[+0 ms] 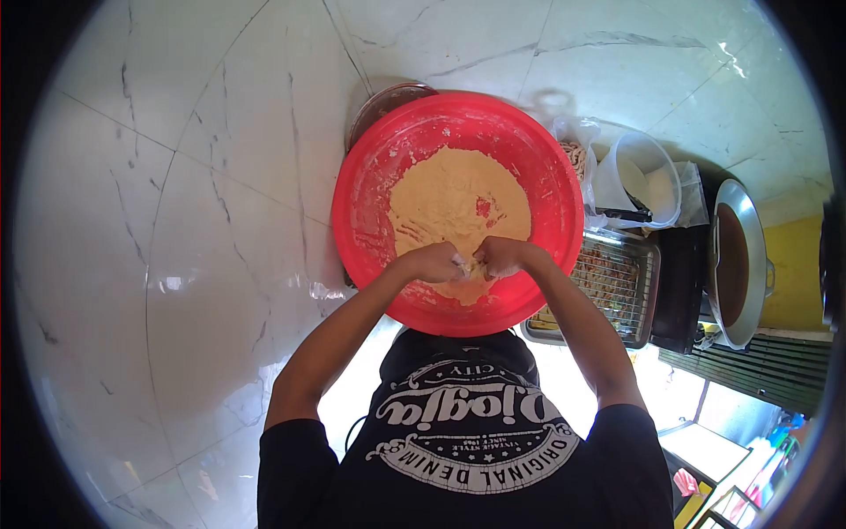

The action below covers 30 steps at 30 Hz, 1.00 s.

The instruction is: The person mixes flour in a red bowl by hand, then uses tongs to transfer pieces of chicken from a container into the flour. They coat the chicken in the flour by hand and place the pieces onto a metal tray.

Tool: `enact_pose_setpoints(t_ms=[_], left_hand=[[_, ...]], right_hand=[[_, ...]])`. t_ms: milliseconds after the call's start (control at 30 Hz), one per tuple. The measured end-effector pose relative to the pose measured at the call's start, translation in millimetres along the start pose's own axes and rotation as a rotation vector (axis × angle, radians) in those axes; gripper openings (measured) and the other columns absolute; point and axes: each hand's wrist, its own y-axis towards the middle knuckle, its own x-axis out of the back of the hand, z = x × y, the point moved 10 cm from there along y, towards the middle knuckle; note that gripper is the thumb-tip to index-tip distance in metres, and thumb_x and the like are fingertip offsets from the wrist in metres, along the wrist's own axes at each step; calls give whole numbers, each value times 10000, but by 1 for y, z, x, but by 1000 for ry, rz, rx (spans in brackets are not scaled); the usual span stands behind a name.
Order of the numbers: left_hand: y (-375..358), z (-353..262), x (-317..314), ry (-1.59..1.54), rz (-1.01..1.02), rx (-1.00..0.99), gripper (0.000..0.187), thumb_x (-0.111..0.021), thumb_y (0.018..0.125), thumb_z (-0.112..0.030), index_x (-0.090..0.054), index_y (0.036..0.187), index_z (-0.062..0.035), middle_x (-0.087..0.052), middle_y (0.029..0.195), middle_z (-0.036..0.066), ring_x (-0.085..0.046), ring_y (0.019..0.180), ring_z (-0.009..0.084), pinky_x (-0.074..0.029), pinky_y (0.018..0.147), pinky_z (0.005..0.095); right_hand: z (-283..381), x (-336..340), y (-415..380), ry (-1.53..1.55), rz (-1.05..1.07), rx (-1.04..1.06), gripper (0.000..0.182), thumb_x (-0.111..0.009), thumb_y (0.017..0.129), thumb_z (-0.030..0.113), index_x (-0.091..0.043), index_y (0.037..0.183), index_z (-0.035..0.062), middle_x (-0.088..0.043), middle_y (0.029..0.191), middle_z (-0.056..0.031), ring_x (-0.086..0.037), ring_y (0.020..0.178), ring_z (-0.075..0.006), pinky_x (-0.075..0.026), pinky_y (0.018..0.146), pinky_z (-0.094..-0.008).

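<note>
A wide red plastic basin holds a spread of pale yellow flour mixture, with a small patch of red bottom showing through. At the near part of the mixture, my left hand is closed, its fingers curled in and its fingertips coated with flour. Close beside it, my right hand is also closed, knuckles up, with a pale bit of the mixture at its fingertips. The two hands face each other with a narrow gap between them. Finger marks run through the mixture left of centre.
Beneath the basin's far left edge shows a metal rim. To the right stand a translucent plastic tub, a plastic bag, a wire rack over a tray and a large metal pan. Marble-patterned tiles lie around.
</note>
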Motion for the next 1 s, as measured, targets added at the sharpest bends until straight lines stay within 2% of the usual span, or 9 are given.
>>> enact_pose_setpoints(t_ms=[67,133,233,467,633,767,867,933,1000], left_hand=[[4,2,-8,-50,85,-55,297,-564,836,-235,-610,905,50,-638,771,183,-638,733,270,-480,663,371],[0,39,27,38,-300,272,342,-520,864,-258,-602,889,73,-647,782,187,-643,746,265,-489,672,364],[1,84,-14,-212,-180,657,414,-485,848,-272,-604,974,105,-631,889,289,-647,867,353,-504,748,414],[16,55,-22,-83,-414,336,345,-529,807,-202,-594,937,111,-615,872,314,-628,872,400,-504,755,419],[-19,-12,0,-203,-305,109,288,-527,827,-208,-593,949,45,-632,824,222,-626,740,269,-463,690,373],[-5,28,-5,-24,-187,254,342,-518,853,-273,-594,918,54,-617,783,214,-620,728,257,-473,676,369],[-5,69,5,83,-451,498,422,-468,875,-307,-585,996,80,-618,959,287,-632,842,378,-490,713,413],[13,91,-48,-559,-255,621,465,-431,902,-338,-568,1050,81,-609,1012,282,-638,869,356,-488,716,400],[30,92,-53,-594,-314,526,482,-410,913,-352,-565,1057,81,-611,1008,276,-642,873,338,-489,711,393]], right_hand=[[-6,7,1,160,-78,28,265,-582,749,124,-654,958,-22,-662,857,-210,-666,752,-265,-527,629,-348],[-24,14,2,98,-128,-198,271,-553,767,132,-641,946,-51,-657,877,-226,-665,728,-269,-533,620,-350],[-43,0,5,118,-141,-397,287,-523,790,139,-615,920,-100,-649,906,-246,-661,688,-267,-542,607,-355],[-21,-22,18,565,-18,-258,241,-487,803,116,-616,911,-56,-613,825,-118,-597,626,-192,-497,580,-347],[-42,-19,29,971,-11,-74,186,-469,823,132,-580,839,-16,-530,754,-40,-503,542,-157,-475,550,-295],[-46,9,7,548,-177,-324,342,-461,868,249,-598,941,-56,-610,857,-128,-591,735,-223,-493,686,-385],[-45,12,11,192,-215,-409,459,-430,897,333,-590,1007,-83,-635,949,-201,-639,882,-290,-500,792,-443],[-46,-6,15,190,-191,-460,495,-415,915,355,-580,1026,-98,-632,982,-229,-644,904,-306,-504,793,-434],[-33,-21,34,406,-177,-331,483,-438,933,378,-601,951,-76,-620,792,-148,-560,613,-208,-476,512,-362]])
